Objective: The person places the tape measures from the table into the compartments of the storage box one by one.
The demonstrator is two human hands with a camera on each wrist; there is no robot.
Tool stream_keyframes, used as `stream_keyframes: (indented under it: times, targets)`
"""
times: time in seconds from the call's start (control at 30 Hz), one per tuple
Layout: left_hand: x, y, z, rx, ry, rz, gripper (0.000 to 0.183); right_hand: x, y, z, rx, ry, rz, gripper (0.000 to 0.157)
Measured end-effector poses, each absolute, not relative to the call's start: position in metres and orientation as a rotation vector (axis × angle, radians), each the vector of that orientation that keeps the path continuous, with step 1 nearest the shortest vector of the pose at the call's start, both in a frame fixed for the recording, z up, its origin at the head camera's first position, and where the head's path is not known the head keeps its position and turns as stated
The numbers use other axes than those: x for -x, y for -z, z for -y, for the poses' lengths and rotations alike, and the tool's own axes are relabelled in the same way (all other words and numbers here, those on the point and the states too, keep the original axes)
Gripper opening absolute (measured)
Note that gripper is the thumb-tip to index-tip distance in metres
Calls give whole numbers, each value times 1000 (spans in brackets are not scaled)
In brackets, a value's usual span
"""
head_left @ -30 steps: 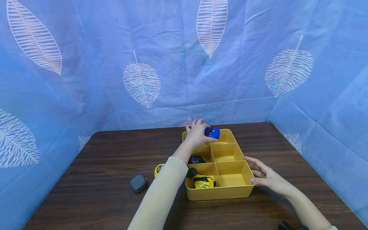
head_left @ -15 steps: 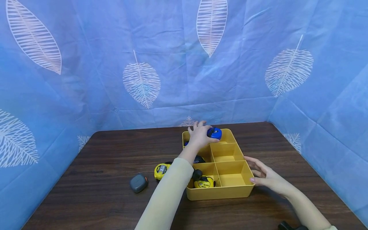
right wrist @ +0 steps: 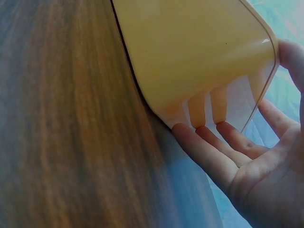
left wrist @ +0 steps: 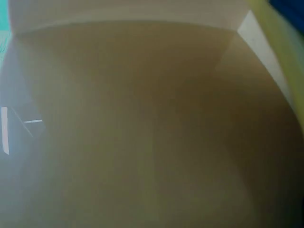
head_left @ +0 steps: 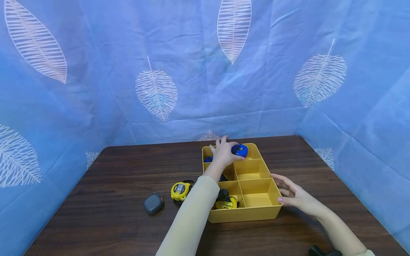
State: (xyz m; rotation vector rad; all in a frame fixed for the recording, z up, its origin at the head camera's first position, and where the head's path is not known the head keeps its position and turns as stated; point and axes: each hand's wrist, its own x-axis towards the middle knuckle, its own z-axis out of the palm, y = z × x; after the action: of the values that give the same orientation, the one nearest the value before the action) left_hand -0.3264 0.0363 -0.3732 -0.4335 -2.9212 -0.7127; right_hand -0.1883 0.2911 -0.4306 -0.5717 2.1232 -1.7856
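Blue tape measure between fingers (left hand)

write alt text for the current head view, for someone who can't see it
A person's left hand holds a blue tape measure at the far end of a divided yellow box, while the right hand touches the box's right side. A yellow tape measure and a rounded dark-gray object lie on the brown table, left of the box.
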Motion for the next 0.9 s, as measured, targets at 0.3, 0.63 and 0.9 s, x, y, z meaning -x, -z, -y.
stream_keyframes:
  times: [0.3,0.63,0.9]
  targets:
    - [329,378,-42,386,682,2915,66,187,428,-290,617,1801,-2098,69]
    - [335,379,-45,379,671,2959,66,187,428,-291,618,1803,-2096,69]
    - [338,380,-45,370,622,3022,65,188,429,-292,652,1807,-2079,68]
